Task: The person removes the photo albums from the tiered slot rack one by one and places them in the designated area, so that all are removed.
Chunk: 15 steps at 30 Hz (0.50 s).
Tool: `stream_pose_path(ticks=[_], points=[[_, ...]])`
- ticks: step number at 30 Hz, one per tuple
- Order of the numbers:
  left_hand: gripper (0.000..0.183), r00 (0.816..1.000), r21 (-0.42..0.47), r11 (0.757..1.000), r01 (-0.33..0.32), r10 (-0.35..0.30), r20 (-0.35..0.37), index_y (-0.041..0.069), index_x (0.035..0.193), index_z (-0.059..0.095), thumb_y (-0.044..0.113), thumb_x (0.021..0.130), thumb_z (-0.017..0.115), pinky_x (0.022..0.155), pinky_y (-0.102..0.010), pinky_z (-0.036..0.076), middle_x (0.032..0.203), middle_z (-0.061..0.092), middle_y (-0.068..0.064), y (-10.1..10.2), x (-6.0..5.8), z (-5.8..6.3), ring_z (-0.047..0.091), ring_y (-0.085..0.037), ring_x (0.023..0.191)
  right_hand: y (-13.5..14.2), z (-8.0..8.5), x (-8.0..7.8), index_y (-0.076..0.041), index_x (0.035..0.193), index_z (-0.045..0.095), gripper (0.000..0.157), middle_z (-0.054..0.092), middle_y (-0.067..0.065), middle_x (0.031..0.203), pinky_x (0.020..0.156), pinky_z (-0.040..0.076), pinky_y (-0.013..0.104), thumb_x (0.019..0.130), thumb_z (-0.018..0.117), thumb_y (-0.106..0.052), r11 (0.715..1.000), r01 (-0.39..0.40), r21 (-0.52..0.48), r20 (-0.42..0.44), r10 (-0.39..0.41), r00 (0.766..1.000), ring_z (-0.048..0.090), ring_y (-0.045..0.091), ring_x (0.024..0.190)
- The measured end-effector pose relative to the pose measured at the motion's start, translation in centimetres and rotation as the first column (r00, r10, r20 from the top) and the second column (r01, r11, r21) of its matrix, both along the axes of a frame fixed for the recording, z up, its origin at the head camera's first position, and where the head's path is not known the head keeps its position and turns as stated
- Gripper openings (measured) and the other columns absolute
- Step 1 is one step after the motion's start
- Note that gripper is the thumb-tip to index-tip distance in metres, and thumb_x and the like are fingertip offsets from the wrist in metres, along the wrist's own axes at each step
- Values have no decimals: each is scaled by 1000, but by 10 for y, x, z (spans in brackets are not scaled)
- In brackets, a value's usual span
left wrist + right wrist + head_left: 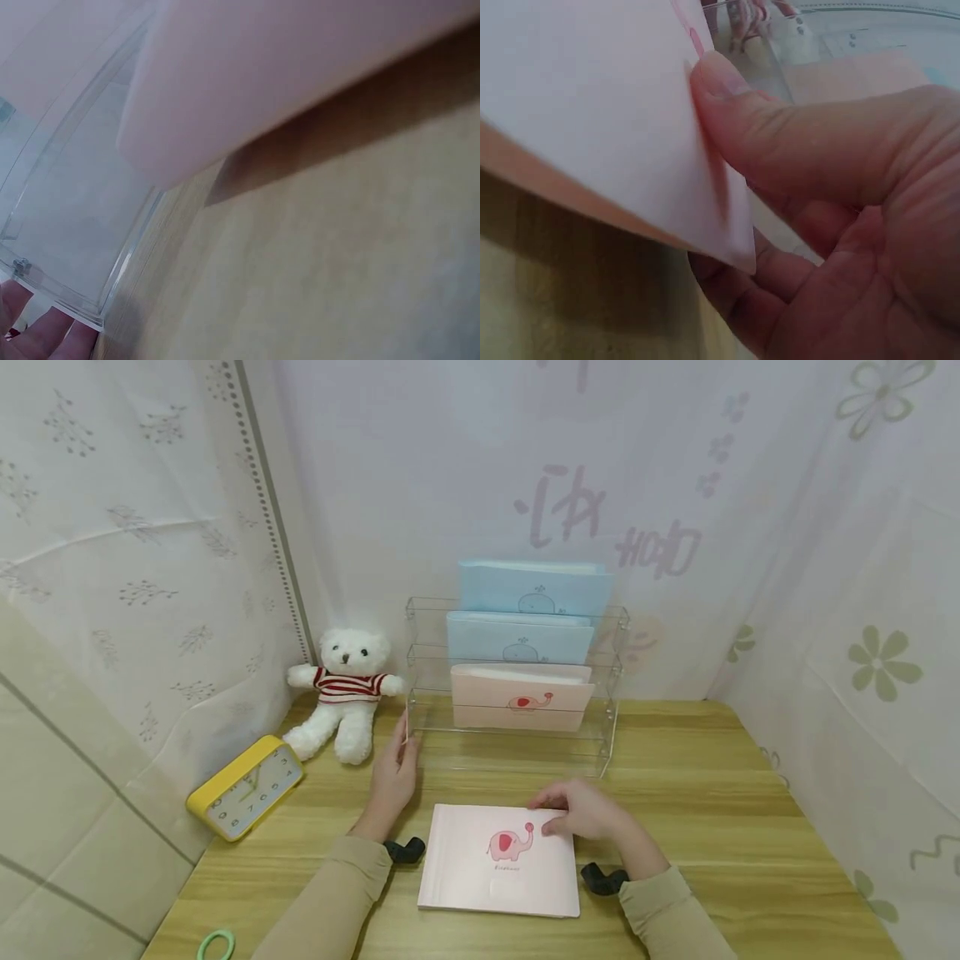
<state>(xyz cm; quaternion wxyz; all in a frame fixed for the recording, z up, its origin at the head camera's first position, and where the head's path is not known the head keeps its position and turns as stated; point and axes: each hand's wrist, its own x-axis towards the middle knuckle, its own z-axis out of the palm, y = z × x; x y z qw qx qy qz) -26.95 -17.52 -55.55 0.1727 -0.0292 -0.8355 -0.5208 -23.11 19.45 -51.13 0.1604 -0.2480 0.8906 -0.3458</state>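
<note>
A pink notebook [465,860] with a red elephant on its cover is held above the wooden table. My right hand [585,812] pinches its far right corner, thumb [724,79] on the cover and fingers underneath. In the left wrist view the notebook [247,82] tilts over the table. My left hand [393,772] holds the lower left side of a clear tiered rack [517,752]; its fingers [49,334] show at the panel's edge in the left wrist view. One pink notebook [480,702] and two blue ones [480,639] stand in the rack's tiers.
A white teddy bear [348,685] in a striped shirt sits left of the rack. A yellow clock [247,785] leans at the table's left edge. At the near left lies a green ring [216,946]. Patterned curtains [847,593] enclose the table [750,827].
</note>
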Motion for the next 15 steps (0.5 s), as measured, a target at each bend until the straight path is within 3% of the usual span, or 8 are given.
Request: stream_pose_path(ticks=[4,7,11,15], points=[[63,999,3,1000,-10,10,-43,27,175,34,17,116,53,117,-68,51,170,49,-24,1,-1,-2,62,-50,142,2,-2,0,-23,122,84,31,81,0,125,98,62,35,92,89,-14,998,-56,4,1,56,998,74,16,113],[60,998,-16,999,-29,28,-62,28,175,36,23,117,51,114,-70,52,168,51,-24,1,-1,-3,64,-50,140,2,-2,1,-23,119,84,30,81,-3,118,92,59,29,91,90,-14,997,-81,10,-6,81,997,72,10,106],[58,999,-20,1000,-23,22,-37,32,175,33,35,119,47,117,-69,50,169,51,-23,0,-1,-3,62,-49,142,2,-1,2,-24,117,84,29,80,-4,116,89,58,27,91,91,-14,996,-90,30,-18,90,996,69,6,102],[59,1000,9,1000,7,-7,-2,31,176,30,32,119,48,122,-67,47,172,47,-20,0,0,0,58,-47,147,0,-1,4,-25,118,84,29,78,-5,119,91,57,28,92,89,-14,995,-85,59,-15,86,996,66,7,102]])
